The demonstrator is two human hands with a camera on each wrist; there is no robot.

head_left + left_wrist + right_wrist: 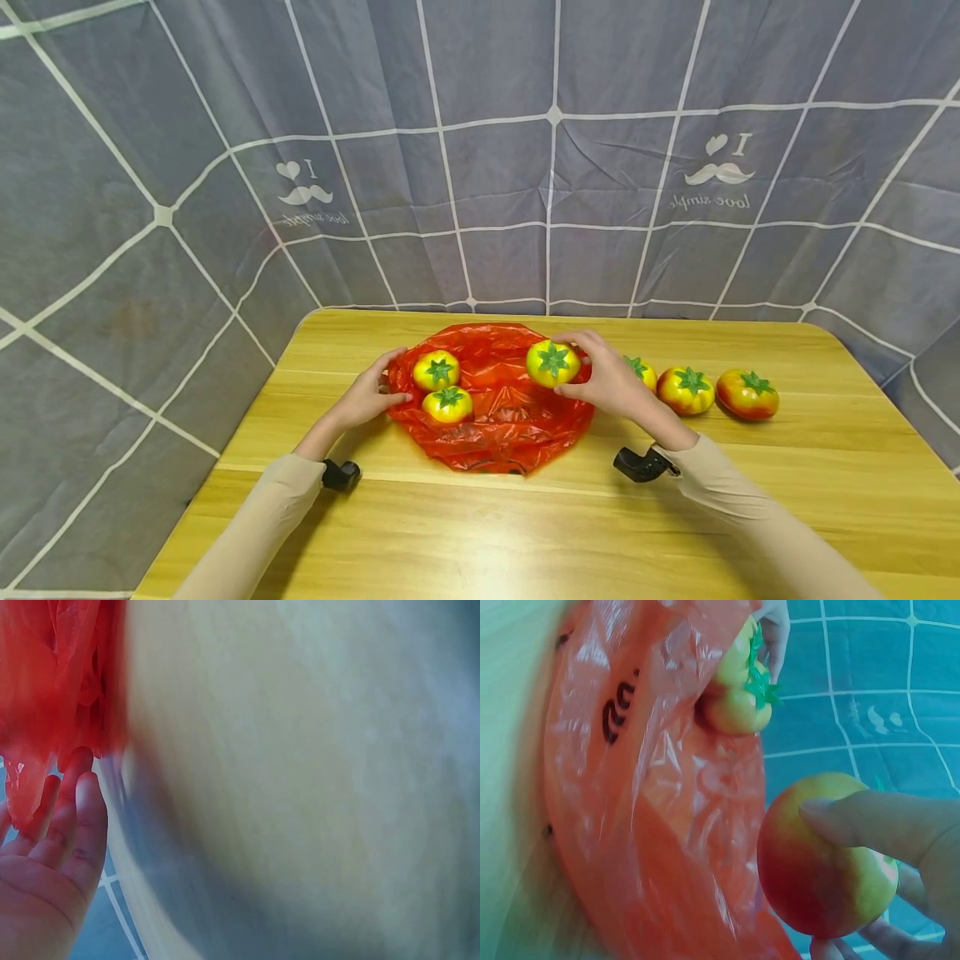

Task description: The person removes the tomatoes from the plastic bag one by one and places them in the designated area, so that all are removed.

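Observation:
My right hand [611, 379] pinches a yellow-red tomato [552, 363] with a green star-shaped top, above the right part of a red plastic bag [498, 446]. In the right wrist view the thumb [840, 817] presses on the side of that tomato. Two more tomatoes, one upper [435, 370] and one lower [447, 406], lie together in the left part of the spread bag. At the bag's left edge is my left hand [367, 395], fingers loosely extended against the plastic. The left wrist view shows a flap of the bag [26, 787] in front of those fingers.
To the right of my right hand, three tomatoes stand in a row: one partly hidden [641, 372], a middle one [686, 390] and a right one [747, 394]. All rest on the wooden table [480, 533]. A grey curtain [495, 183] with white lines hangs behind it.

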